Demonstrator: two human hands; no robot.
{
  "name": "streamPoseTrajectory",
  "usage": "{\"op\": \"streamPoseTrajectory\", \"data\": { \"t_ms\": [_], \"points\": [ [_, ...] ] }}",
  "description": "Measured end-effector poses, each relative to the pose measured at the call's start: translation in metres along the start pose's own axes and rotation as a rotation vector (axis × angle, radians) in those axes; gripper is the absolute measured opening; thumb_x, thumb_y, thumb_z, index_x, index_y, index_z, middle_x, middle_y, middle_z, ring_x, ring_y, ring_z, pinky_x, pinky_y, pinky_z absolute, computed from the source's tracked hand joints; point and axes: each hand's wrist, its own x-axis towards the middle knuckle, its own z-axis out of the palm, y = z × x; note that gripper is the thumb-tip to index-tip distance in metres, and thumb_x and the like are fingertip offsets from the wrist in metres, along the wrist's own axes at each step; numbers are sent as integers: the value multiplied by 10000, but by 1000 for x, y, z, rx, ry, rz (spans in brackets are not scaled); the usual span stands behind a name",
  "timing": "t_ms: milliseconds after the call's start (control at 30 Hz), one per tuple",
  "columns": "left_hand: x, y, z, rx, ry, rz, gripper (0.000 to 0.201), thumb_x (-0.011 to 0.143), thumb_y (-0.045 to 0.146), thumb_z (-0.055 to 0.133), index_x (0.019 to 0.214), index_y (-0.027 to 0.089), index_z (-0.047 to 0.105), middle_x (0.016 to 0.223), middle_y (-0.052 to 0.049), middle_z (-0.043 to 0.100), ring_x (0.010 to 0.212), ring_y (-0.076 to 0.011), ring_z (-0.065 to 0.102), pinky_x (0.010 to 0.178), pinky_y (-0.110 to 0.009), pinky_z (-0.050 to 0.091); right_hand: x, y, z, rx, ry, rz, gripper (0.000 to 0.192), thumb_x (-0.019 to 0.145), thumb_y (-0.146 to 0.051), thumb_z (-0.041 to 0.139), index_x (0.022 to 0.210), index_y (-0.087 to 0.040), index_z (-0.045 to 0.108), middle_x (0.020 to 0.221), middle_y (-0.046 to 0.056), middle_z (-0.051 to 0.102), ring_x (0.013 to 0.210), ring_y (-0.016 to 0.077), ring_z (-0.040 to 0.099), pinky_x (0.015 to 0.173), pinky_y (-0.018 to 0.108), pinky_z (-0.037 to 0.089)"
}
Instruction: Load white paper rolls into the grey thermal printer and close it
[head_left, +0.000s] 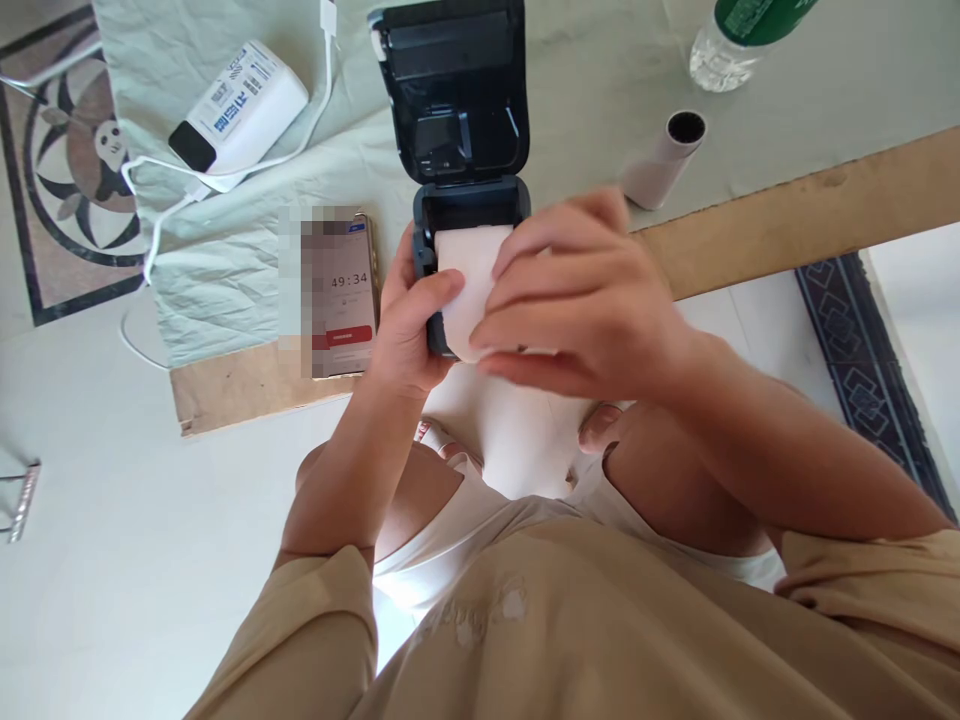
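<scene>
The left hand (409, 325) grips the near left corner of the printer (459, 140), a dark, matte plastic unit with rounded corners; its thumb presses against the white paper roll (469, 275) seated in the open bay. The right hand (581, 300) lies over the roll from the right side, fingers (525, 245) curled flat across the smooth paper and closed on its loose end. The paper is plain, white and slightly curved where it leaves the roll.

Directly beyond the grip, the hinged lid stands open, a glossy black shell with a rectangular recess. Just left of the left hand lies a phone (337, 290), flat and rectangular, its screen showing a timer readout. Farther left and beyond it rests a power bank (240, 105), a white, rounded block with a black end cap, and a thin white cable (225, 165) loops from it. Right of the right hand, beyond the fingers, lies an empty cardboard core (664, 155), a pale tube with a dark hollow. A clear plastic bottle (731, 40) stands farther out. All rest on a creased, pale green cloth (600, 80) over a brown board (810, 215).
</scene>
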Motion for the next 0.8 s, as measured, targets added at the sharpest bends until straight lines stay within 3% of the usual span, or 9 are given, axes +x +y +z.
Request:
{"op": "streamPoseTrajectory", "data": {
  "t_ms": [100,233,300,367,433,500,600,667,800],
  "points": [
    [-2,-1,1,2,-90,77,361,714,268,775,1048,258,638,990,-14,700,1026,-257,687,719,-303,576,3,18,-6,126,206,241,190,911,-335,555,1054,-261,656,1107,11,667,967,121,621,739,282,495],
    [-3,-1,2,100,-82,48,492,669,308,804,1126,301,622,1135,-14,690,1149,-294,639,813,-335,581,5,37,-6,349,181,563,502,894,-399,556,1373,-286,460,1492,32,417,1271,178,534,595,215,492],
    [-3,0,2,108,-90,53,497,660,303,809,1120,294,621,1121,-11,693,1157,-293,631,825,-330,573,4,42,-1,466,196,552,446,894,-410,553,1315,-271,499,1447,30,463,1210,160,556,588,201,498],
    [-4,0,3,91,-85,59,472,660,281,809,1095,269,627,1082,-11,700,1117,-278,644,807,-318,563,3,46,5,511,213,458,321,879,-412,591,1150,-242,609,1231,31,598,1006,113,590,598,191,489],
    [-5,1,4,65,-62,56,397,693,266,781,1063,258,639,973,-2,703,969,-239,683,720,-300,552,2,47,8,488,140,373,264,835,-432,673,992,-220,676,1072,27,627,876,78,572,623,186,477],
    [-5,0,4,38,-45,52,334,731,264,750,1050,272,652,885,12,688,814,-200,687,629,-284,534,0,48,10,481,36,348,278,803,-440,716,956,-209,696,1108,27,606,807,51,549,633,190,469],
    [-4,-1,2,29,-77,65,456,693,264,792,1121,311,641,983,7,701,875,-210,696,694,-303,566,-2,45,9,598,-19,485,353,831,-458,670,1098,-229,642,1206,23,573,802,58,545,603,198,445],
    [-3,-2,0,35,-115,71,527,665,325,822,1153,321,623,1053,-11,701,1014,-250,688,760,-320,577,-3,44,9,732,-67,627,436,835,-479,654,1201,-261,560,1221,19,573,937,107,585,647,204,470],
    [-5,-3,1,60,-165,37,405,744,511,744,1044,261,637,929,-52,678,1094,-305,668,680,-324,558,-5,43,11,957,-232,714,570,769,-498,707,1220,-233,481,1119,26,588,1056,161,589,824,254,514]
  ]
}}
